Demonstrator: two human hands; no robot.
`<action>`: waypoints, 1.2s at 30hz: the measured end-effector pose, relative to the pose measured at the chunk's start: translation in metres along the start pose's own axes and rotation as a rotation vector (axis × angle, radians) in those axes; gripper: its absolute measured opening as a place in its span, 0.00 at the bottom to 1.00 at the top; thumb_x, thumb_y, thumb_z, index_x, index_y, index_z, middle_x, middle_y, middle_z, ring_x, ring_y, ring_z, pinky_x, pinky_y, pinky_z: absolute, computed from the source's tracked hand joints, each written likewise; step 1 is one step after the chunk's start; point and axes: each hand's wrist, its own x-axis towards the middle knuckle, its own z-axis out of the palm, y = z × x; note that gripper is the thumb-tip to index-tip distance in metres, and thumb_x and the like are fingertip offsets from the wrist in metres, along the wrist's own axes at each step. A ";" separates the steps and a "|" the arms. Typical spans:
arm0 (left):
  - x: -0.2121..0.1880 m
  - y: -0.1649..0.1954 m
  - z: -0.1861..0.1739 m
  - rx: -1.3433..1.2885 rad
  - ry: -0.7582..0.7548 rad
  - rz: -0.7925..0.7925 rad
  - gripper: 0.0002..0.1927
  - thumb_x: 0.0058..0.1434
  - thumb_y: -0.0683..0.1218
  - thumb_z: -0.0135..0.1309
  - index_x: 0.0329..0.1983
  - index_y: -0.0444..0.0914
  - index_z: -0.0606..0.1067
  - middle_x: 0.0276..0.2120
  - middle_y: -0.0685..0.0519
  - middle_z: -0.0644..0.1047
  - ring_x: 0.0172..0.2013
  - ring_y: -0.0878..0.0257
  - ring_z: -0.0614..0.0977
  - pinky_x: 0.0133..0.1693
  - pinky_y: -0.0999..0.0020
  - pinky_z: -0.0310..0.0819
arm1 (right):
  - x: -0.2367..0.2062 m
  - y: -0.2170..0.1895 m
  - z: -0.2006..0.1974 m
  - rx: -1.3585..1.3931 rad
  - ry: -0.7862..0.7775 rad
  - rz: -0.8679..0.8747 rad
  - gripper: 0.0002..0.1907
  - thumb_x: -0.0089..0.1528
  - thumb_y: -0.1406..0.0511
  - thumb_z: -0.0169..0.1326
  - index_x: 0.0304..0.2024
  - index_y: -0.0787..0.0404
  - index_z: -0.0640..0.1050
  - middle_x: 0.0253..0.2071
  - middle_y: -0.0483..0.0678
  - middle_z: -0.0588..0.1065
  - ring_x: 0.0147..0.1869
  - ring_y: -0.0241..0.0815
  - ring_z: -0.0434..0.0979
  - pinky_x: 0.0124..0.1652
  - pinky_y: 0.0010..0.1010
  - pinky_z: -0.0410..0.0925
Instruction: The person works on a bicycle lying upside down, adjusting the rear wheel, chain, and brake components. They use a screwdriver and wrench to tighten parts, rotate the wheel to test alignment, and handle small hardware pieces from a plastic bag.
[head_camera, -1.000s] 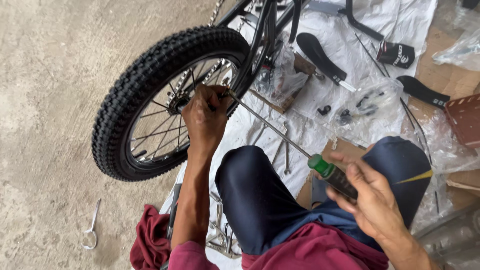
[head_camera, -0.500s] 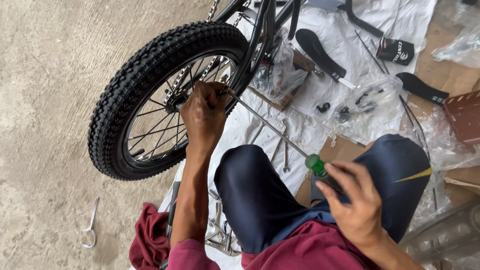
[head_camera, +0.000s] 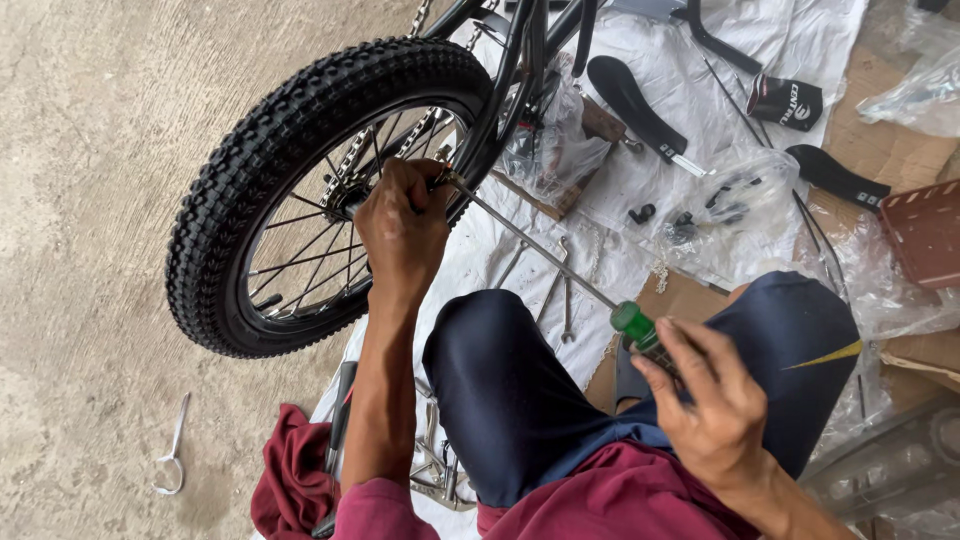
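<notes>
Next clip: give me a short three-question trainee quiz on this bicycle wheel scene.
1. True or false: the right hand grips a long screwdriver with a green and black handle.
2. Where is the left hand?
3. The bent silver metal tool lies on: A) white sheet B) bare concrete floor.

Key: 1 true. 2 At the hub of the black knobbly-tyred spoked wheel. 3 B.

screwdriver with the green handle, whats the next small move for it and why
Probably turn the handle with the right hand. The long screwdriver already has its tip at the wheel hub, where the left hand pinches the fitting, so it looks seated and steadied.
</notes>
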 end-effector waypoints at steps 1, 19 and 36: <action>-0.001 -0.001 0.000 0.015 -0.003 -0.005 0.65 0.65 0.27 0.61 0.76 0.75 0.33 0.34 0.57 0.75 0.32 0.69 0.82 0.26 0.75 0.78 | 0.000 -0.001 -0.001 0.143 -0.075 0.176 0.21 0.65 0.67 0.57 0.59 0.65 0.72 0.44 0.56 0.77 0.41 0.45 0.80 0.39 0.29 0.74; 0.003 0.009 -0.009 0.033 -0.139 -0.338 0.23 0.57 0.31 0.66 0.29 0.39 0.61 0.40 0.52 0.84 0.35 0.65 0.85 0.26 0.70 0.75 | 0.020 0.036 -0.011 1.636 -0.391 1.163 0.20 0.66 0.59 0.51 0.54 0.67 0.79 0.36 0.54 0.83 0.23 0.30 0.75 0.18 0.18 0.65; 0.068 0.064 -0.069 0.133 -0.604 -0.453 0.20 0.53 0.41 0.67 0.45 0.33 0.71 0.59 0.38 0.72 0.55 0.40 0.79 0.51 0.50 0.78 | 0.095 0.198 0.147 0.339 -1.024 -0.136 0.35 0.54 0.58 0.62 0.62 0.66 0.71 0.61 0.70 0.67 0.61 0.71 0.68 0.53 0.54 0.65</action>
